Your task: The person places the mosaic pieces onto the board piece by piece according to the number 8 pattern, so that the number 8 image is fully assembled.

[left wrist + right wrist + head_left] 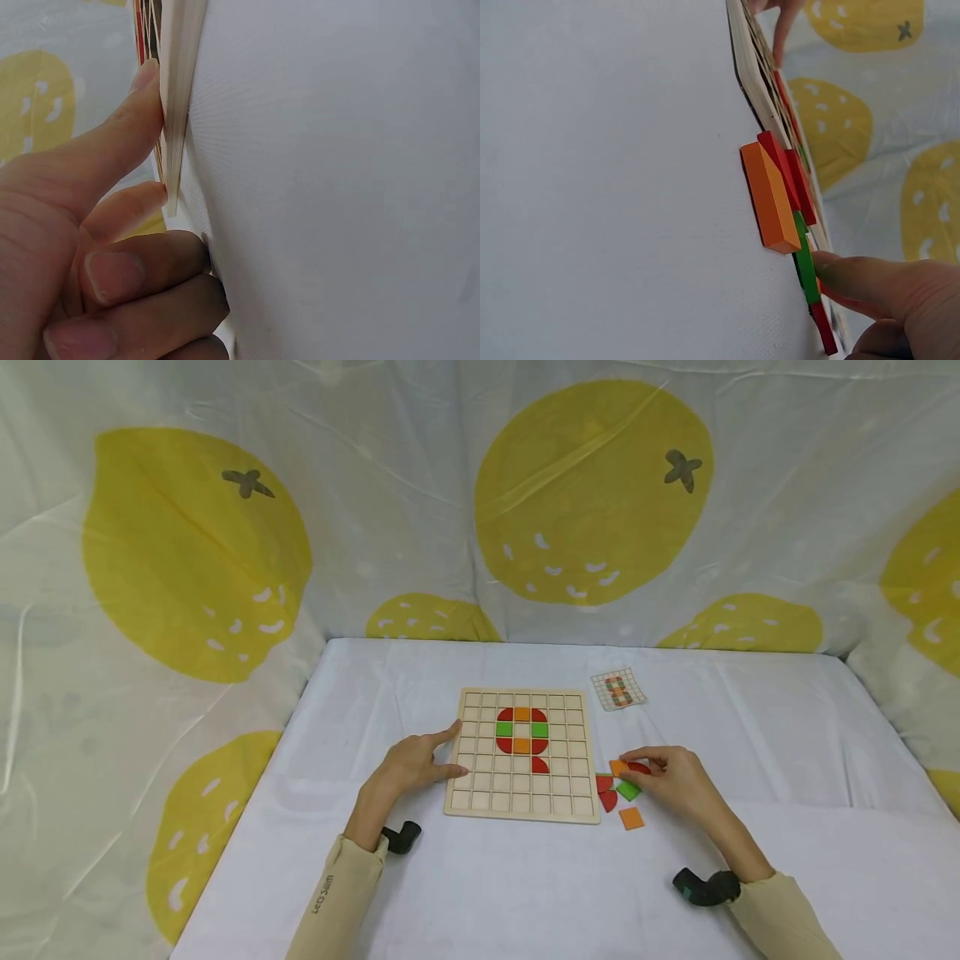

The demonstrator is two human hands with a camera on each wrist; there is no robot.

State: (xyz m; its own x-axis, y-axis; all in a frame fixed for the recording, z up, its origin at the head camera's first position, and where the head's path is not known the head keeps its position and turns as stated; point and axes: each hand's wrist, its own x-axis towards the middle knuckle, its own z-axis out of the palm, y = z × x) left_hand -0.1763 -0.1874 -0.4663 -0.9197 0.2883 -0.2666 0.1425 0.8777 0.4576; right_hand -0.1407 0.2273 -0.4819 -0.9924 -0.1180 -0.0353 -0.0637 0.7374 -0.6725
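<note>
A wooden grid board [480, 793] lies on the table with red, orange and green tiles in its cells. They form a ring around one bare cell, and a red quarter-round tile [539, 766] sits below it. My left hand [411, 764] rests its thumb and forefinger, spread apart, on the board's left edge; the other fingers are bent in the left wrist view. Right of the board, my right hand [671, 777] pinches an orange square tile [618, 767] between thumb and forefinger, among loose pieces. Near it are a green tile [805, 268] and red tiles [607, 799].
A small pattern card [618, 690] showing a coloured figure on a grid lies beyond the board's right corner. Another orange square tile [632, 818] lies nearest the front. White cloth [525, 893] covers the table; a lemon-print curtain [420, 510] hangs behind it.
</note>
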